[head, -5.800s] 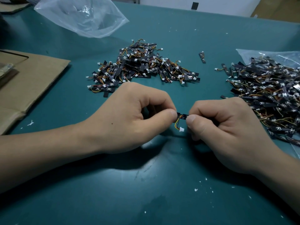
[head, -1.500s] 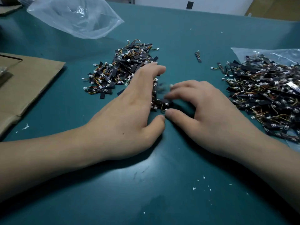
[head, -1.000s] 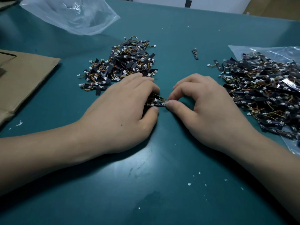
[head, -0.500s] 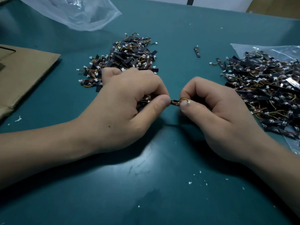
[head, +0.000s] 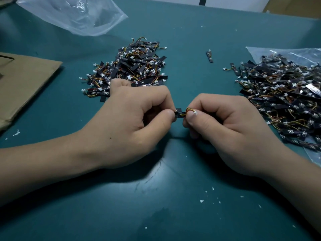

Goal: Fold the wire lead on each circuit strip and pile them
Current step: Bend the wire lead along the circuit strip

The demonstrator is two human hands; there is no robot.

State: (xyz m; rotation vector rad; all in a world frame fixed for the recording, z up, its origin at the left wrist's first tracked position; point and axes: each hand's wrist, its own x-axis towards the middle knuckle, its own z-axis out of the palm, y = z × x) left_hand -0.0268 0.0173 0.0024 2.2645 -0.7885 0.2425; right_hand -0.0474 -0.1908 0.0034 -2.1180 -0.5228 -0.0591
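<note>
A small black circuit strip (head: 178, 113) with a yellow-orange wire lead (head: 189, 110) and white plug hangs between my hands above the teal table (head: 173, 197). My left hand (head: 132, 124) pinches the strip's left end between thumb and forefinger. My right hand (head: 224, 129) pinches the lead by its plug, which curves up beside the thumb. Most of the strip is hidden by my fingers. One pile of strips (head: 132, 68) lies behind my left hand. A bigger pile (head: 284, 100) lies at the right on a clear bag.
A single strip (head: 209, 56) lies apart between the two piles. A crumpled clear plastic bag (head: 73, 13) sits at the back left. Flat brown cardboard (head: 22, 82) covers the left edge. White crumbs dot the table near me.
My hands came back from the left pile, curled up and lifted toward me. A strip is now pinched between them, and its lead has come up into view beside my right thumb.
</note>
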